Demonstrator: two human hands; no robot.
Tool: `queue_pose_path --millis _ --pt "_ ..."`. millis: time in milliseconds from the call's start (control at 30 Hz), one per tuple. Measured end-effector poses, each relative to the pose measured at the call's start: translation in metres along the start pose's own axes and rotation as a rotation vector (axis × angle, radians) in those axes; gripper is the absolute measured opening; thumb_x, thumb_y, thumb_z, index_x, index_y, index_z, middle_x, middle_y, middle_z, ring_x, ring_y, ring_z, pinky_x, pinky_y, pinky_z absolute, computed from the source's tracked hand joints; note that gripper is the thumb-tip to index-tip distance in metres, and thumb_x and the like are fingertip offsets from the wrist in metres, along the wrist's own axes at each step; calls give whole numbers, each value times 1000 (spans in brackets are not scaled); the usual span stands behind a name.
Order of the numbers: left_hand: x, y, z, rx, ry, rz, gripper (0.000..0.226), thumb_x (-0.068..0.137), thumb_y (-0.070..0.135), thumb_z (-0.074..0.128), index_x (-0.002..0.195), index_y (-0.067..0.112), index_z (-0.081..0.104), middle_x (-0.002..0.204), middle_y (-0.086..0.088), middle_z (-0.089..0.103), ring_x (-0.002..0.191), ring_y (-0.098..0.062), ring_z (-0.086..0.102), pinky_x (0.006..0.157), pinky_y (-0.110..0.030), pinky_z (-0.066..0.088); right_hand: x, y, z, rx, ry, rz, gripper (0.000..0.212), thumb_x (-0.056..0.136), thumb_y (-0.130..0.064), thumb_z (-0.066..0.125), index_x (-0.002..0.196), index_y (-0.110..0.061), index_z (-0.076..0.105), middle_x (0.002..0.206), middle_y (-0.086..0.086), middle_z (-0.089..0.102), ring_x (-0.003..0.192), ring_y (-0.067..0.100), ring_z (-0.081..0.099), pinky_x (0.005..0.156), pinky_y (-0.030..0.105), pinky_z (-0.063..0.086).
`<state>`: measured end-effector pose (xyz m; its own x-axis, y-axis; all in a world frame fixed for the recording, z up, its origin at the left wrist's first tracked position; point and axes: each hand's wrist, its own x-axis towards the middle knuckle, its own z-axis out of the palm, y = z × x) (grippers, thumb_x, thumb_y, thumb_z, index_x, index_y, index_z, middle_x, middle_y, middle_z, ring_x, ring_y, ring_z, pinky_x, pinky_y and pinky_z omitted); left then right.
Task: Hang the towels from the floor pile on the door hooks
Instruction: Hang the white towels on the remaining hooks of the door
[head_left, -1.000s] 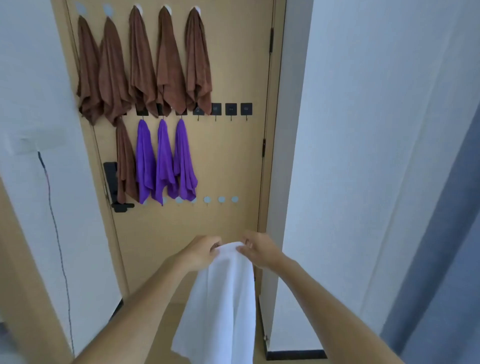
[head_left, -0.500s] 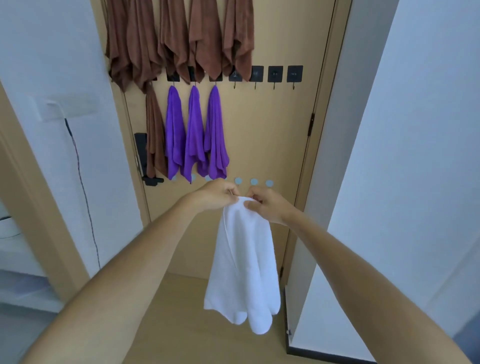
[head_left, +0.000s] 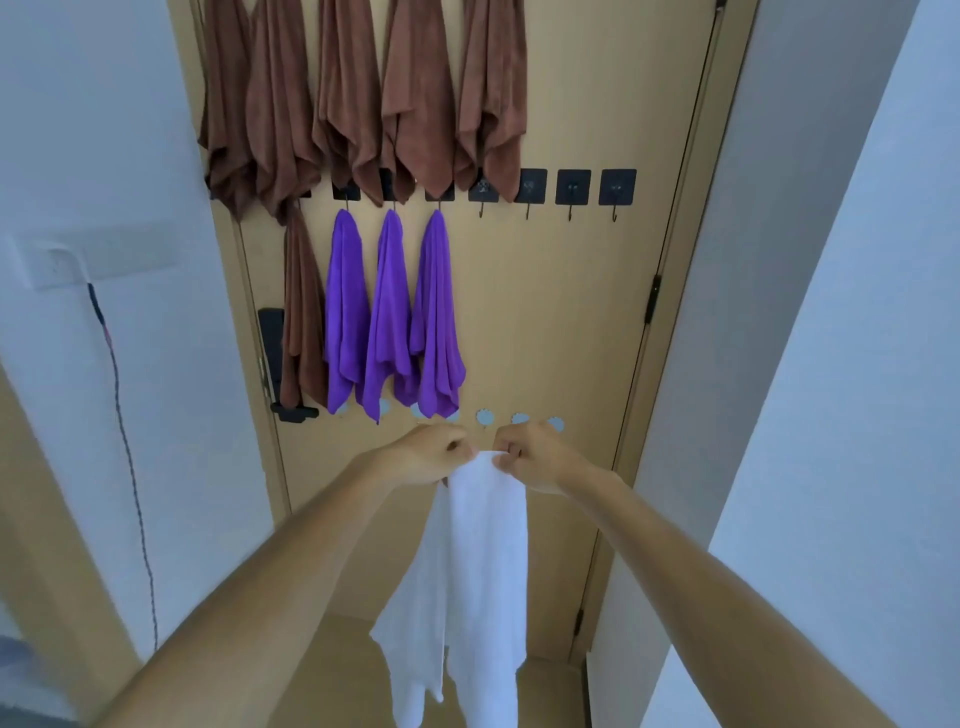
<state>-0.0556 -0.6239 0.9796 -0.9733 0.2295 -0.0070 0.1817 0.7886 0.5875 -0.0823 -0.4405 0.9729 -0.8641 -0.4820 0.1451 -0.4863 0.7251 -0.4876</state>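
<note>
A white towel is held up in front of the door — its top edge is pinched between the two hands, and the rest hangs straight down toward the floor. The left hand is closed on the towel's upper left corner, its grip pressed shut on the cloth; the right hand is closed on the upper right corner, fingers curled and pinching the same edge. The hands are just apart, with a small bridge of white fabric between them.

On the door, five brown towels are counted across the top row, and a sixth brown towel hangs lower at the left, beside the black door handle. Three purple towels are hung side by side from the black hooks of the middle row. Four black hooks to their right are seen bare — square plates with a small hook beneath each.

Just above the hands, a lower row of round pale hooks is seen, three clear to the right, others half covered by the purple hems. No readable writing is made out anywhere. A thin cable runs down the left wall from a socket.
</note>
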Motion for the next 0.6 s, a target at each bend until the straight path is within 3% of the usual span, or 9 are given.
queue_pose_path --millis 67,200,300,400,533,600 --pt "24 -10 -13 -59 -8 10 26 99 30 45 94 7 55 84 1 58 70 -13 64 65 -21 50 25 11 -3 24 47 34 18 88 -16 53 71 -19 50 70 -4 51 69 17 48 65 30 40" --pt "77 -28 -44 -36 -11 71 17 99 26 48 94 12 56 78 3 59 66 -8 60 62 -5 44 77 21 -12 64 114 36 29 88 -14 53 65 -29 46 71 0 54 67 16 47 62 29 39" --pt "125 -41 -72 -59 0 83 20 97 28 50 92 11 57 81 -1 60 65 -10 59 64 -24 52 123 26 -19 80 183 25 15 88 -15 53 81 -26 48 72 0 56 64 15 49 58 26 40" --pt "170 -49 -102 -23 41 116 21 98 27 49 92 8 57 73 1 59 60 -6 56 54 -13 44 166 28 -30 72 277 -3 11 89 -15 52 92 -21 44 67 1 54 60 16 46 56 28 40" --pt "220 -57 -132 -10 72 221 19 98 26 49 93 9 56 78 -1 59 72 -16 57 67 -28 48 214 34 -46 -8 368 -51 9 90 -14 51 90 -19 43 69 7 56 56 16 43 56 29 35" --pt "243 -61 -144 -4 111 250 13 97 24 51 93 12 56 76 3 57 70 -13 55 63 -22 45 235 41 -55 -40 392 -59 10 90 -13 50 89 -19 42 67 4 54 54 10 41 53 26 33"
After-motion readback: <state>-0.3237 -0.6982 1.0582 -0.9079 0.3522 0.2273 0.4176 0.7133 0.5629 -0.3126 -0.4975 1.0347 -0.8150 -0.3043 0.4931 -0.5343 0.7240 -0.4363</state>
